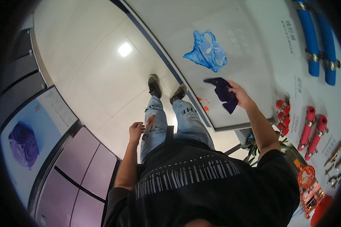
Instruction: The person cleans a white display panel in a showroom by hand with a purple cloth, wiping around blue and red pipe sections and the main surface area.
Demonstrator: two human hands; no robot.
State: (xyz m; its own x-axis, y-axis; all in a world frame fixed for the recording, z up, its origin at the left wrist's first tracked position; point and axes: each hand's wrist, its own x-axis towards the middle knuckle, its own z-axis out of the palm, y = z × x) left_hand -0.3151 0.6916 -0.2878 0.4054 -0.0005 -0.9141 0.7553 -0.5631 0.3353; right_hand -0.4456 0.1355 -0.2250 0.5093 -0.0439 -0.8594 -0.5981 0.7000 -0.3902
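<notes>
A dark purple cloth (225,93) is in my right hand (240,93), gripped at one edge against a whiteboard (244,113) with a metal frame. Beside the cloth, a blue smear of paint or ink (207,51) spreads over the white surface. Small orange-red marks (205,103) lie near the frame's edge, on the other side of the cloth. My left hand (136,131) hangs near my left thigh with its fingers loosely curled, and I see nothing in it.
Blue hoses with metal clamps (311,42), red hoses with clamps (307,127) and red decorations (307,176) are on a panel at the right. A green plant (247,146) stands below the board. Pinkish cabinet doors (79,164) and a picture panel (45,113) are at the left.
</notes>
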